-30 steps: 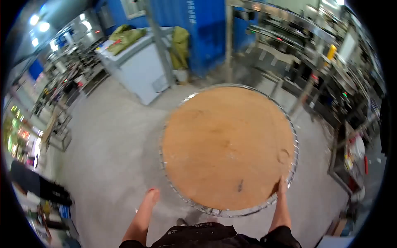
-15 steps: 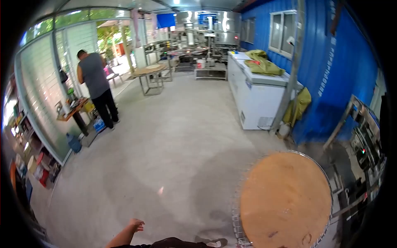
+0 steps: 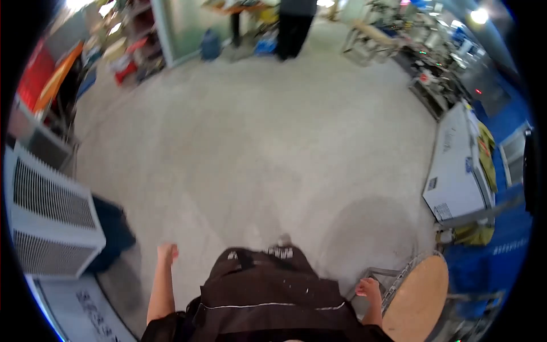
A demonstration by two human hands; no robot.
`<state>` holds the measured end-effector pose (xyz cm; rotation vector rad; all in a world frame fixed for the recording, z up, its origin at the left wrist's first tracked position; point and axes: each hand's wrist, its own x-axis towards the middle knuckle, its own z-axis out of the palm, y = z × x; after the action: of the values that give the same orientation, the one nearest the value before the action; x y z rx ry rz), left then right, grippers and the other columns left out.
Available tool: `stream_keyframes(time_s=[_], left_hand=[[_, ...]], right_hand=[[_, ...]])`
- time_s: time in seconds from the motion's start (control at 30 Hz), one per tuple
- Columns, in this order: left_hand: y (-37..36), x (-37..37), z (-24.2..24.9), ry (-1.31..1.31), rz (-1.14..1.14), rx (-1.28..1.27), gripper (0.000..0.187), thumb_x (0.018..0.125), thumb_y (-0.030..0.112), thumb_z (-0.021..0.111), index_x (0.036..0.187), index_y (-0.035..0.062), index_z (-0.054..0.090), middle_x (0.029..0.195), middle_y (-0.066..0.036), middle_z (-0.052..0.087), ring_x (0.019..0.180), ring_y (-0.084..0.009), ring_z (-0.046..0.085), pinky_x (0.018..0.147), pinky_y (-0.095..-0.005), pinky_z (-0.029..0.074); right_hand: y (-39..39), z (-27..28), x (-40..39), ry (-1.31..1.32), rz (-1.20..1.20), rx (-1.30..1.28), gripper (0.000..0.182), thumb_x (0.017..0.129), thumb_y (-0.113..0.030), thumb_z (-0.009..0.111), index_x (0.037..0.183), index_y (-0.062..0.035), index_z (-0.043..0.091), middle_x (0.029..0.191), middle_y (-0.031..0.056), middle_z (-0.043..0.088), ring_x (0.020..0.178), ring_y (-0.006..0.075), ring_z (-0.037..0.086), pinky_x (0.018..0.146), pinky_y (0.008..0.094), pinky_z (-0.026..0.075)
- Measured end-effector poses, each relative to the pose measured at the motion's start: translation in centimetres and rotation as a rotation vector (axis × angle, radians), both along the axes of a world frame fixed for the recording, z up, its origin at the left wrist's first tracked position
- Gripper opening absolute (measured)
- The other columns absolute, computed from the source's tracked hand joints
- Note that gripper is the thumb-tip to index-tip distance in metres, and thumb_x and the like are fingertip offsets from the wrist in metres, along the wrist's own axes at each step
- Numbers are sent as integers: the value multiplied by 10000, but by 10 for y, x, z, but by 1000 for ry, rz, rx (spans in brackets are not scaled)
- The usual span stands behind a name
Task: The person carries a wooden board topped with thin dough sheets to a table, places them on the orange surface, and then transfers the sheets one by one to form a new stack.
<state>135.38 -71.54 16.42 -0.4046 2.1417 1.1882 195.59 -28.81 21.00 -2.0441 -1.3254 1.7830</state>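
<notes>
My left hand (image 3: 168, 252) hangs over the bare concrete floor at the lower left, its fingers curled in with nothing visible in them. At the lower right my right hand (image 3: 368, 286) is also loosely curled and looks empty. Just beside it is a round tan board (image 3: 419, 299) with a metal wire rim, on a metal stand; hand and board appear apart. Between my arms shows the dark apron (image 3: 273, 302) on my body, with a pale line across it.
A white louvred unit (image 3: 54, 214) stands at left. On the right is a white chest freezer (image 3: 458, 171) by a blue wall. Ahead, a person in dark trousers (image 3: 295, 28) stands near a small table (image 3: 236, 8) and a blue water bottle (image 3: 210, 45). Machinery (image 3: 433, 62) fills the far right.
My view has swung left and down. The round board and freezer now sit further right, the louvred unit has come into view, and both my hands show instead of one.
</notes>
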Motion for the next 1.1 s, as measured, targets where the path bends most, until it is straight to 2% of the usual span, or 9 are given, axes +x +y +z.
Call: stream_keyframes(time_s=[0.27, 0.37, 0.5, 0.6, 0.73, 0.87, 0.93, 1.0, 1.1], left_hand=[[-29, -116, 7, -111, 435, 461, 185, 727, 59, 506, 903, 24, 467, 775, -100, 575, 641, -180, 568, 583, -262, 459], [-74, -140, -19, -159, 601, 333, 179, 727, 70, 516, 897, 31, 472, 745, -81, 568, 597, -167, 559, 524, -265, 459], [-122, -143, -6, -277, 906, 86, 179, 749, 88, 497, 908, 16, 455, 738, -104, 545, 581, -206, 554, 485, -286, 462], [-127, -135, 9, -278, 1157, 109, 170, 752, 95, 493, 896, 14, 450, 735, -107, 543, 579, -210, 552, 484, -291, 462], [-114, -104, -17, -386, 1398, 28, 158, 742, 129, 511, 856, 21, 493, 828, -141, 553, 704, -247, 560, 622, -348, 468], [-99, -171, -36, -557, 1004, -71, 171, 745, 121, 510, 880, 20, 487, 799, -124, 555, 686, -230, 562, 586, -334, 472], [-112, -246, -45, -526, 898, -60, 178, 746, 117, 509, 893, 19, 484, 784, -115, 556, 677, -221, 562, 569, -328, 474], [-142, -361, -33, -467, 900, -23, 186, 747, 113, 508, 905, 19, 481, 770, -107, 556, 668, -212, 563, 551, -321, 476], [-204, -573, -4, -323, 1068, 117, 198, 749, 107, 507, 924, 18, 477, 748, -94, 557, 654, -199, 565, 524, -311, 479]], right_hand=[[102, 2, -200, -861, 589, -376, 146, 691, -101, 508, 788, 2, 547, 720, 152, 574, 529, 250, 570, 524, 367, 507], [280, -156, -236, -973, 2035, 609, 182, 660, -212, 488, 550, -101, 581, 553, 75, 581, 483, 184, 557, 492, 328, 452], [228, -75, -719, -321, 919, 331, 231, 695, -155, 450, 504, -25, 450, 456, 107, 486, 383, 178, 482, 356, 305, 397], [179, -78, -1022, -125, 1488, 781, 203, 757, -147, 469, 616, -5, 503, 481, 64, 484, 405, 132, 471, 373, 262, 372], [-29, 17, -1287, 409, 1429, 529, 233, 803, -228, 493, 861, -3, 508, 664, 33, 544, 584, 91, 506, 512, 226, 410], [-127, -20, -1389, 639, 1686, 81, 225, 810, -286, 512, 809, -62, 529, 668, 17, 543, 582, 90, 499, 525, 223, 415], [-125, -92, -1384, 311, 1775, 153, 189, 813, -245, 494, 758, -67, 522, 620, 18, 528, 549, 95, 495, 481, 235, 407], [-117, -95, -1360, -265, 2407, 527, 243, 726, -274, 484, 825, -67, 565, 765, 181, 578, 705, 324, 564, 615, 402, 435], [19, -232, -1270, -121, 2526, 316, 313, 703, -327, 500, 842, -58, 582, 857, 173, 575, 797, 329, 549, 683, 414, 428]])
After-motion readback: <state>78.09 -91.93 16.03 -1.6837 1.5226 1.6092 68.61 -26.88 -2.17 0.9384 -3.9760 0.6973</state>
